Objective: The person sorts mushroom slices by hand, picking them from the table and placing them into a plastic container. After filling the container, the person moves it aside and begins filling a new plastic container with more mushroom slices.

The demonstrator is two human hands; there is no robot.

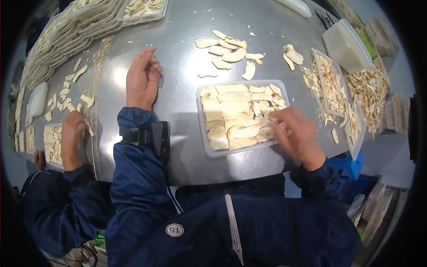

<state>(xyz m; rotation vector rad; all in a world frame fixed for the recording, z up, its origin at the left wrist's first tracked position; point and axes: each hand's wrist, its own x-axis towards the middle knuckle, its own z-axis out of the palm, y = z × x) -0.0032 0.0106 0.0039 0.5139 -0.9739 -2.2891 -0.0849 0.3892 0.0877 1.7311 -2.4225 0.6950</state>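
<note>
Right hand (303,137): at the right edge of the clear tray (222,153), its fingers (285,117) bent over the contents; blur hides whether they grip a piece, so this cannot be told.
Left hand (142,82): above and left of the tray, well apart from it; its fingers are loosely curled and hold nothing.
Tray slices (233,107): pale, flat pieces inside the clear tray, which stands on the counter (184,153) in front of the person; broad pieces lie in overlapping rows at left and centre, smaller ones less evenly at right.
Left wrist: a dark device (159,139) with a black strap, worn over the blue sleeve (140,171).
Loose slices (233,54): a scattered group on the metal counter, beyond the tray; a smaller cluster (293,56) lies farther right.
Right side: a tray of small pieces (331,86) beside a large heap (370,91), with a white tub (348,46) tilted near both.
Far left: stacked trays (55,51), filled with similar slices.
Near left: a co-worker's hand (73,133) beside another filled tray (53,144), with stray pieces (66,104) beyond it.
Below the counter, right: a blue stool (351,165), partly hidden.
</note>
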